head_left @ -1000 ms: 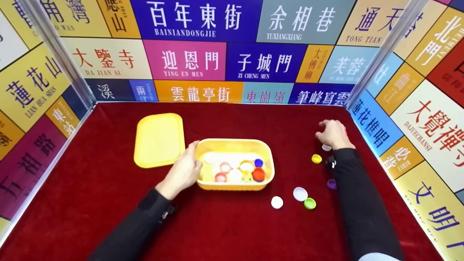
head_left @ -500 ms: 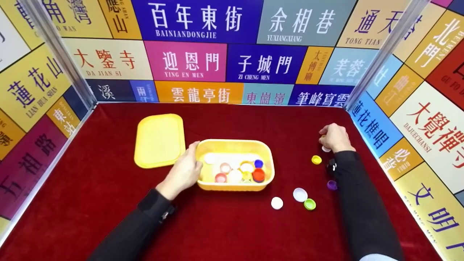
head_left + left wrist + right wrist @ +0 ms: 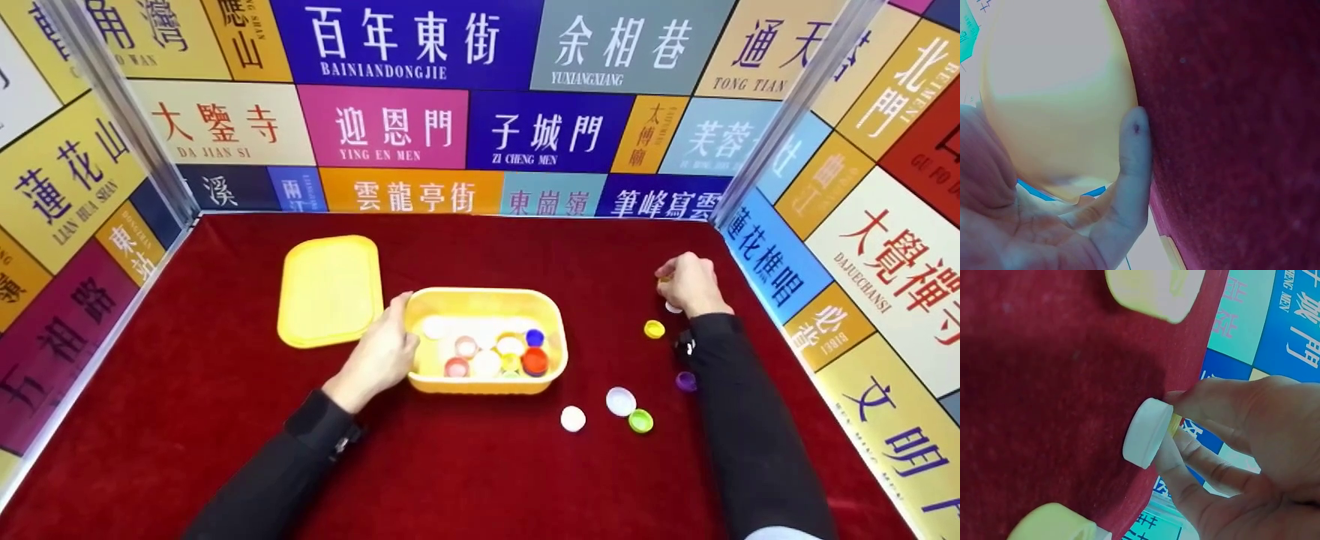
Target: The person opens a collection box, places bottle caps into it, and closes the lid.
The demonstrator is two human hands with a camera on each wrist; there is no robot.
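Note:
My left hand (image 3: 379,352) grips the left end of a yellow plastic box (image 3: 480,385). In the left wrist view a finger (image 3: 1135,157) lies along the box's outer wall. Inside are several bottle caps, among them a red cap (image 3: 535,360) and a blue cap (image 3: 535,339). At the far right, my right hand (image 3: 694,287) pinches a small yellow bottle cap (image 3: 1174,423) between thumb and fingers, which mostly hide it. A white cap (image 3: 1147,433) stands in front of those fingertips in the right wrist view.
A yellow lid (image 3: 330,291) lies left of the box. Scattered on the red cloth are a yellow cap (image 3: 654,329), a purple cap (image 3: 686,382), a green cap (image 3: 640,421), a pale cap (image 3: 620,402) and a white cap (image 3: 573,418). Printed panels enclose the back and sides.
My right hand has lowered and its spread fingers have closed on the yellow cap, then shifted slightly left. The left hand and the box have stayed in place.

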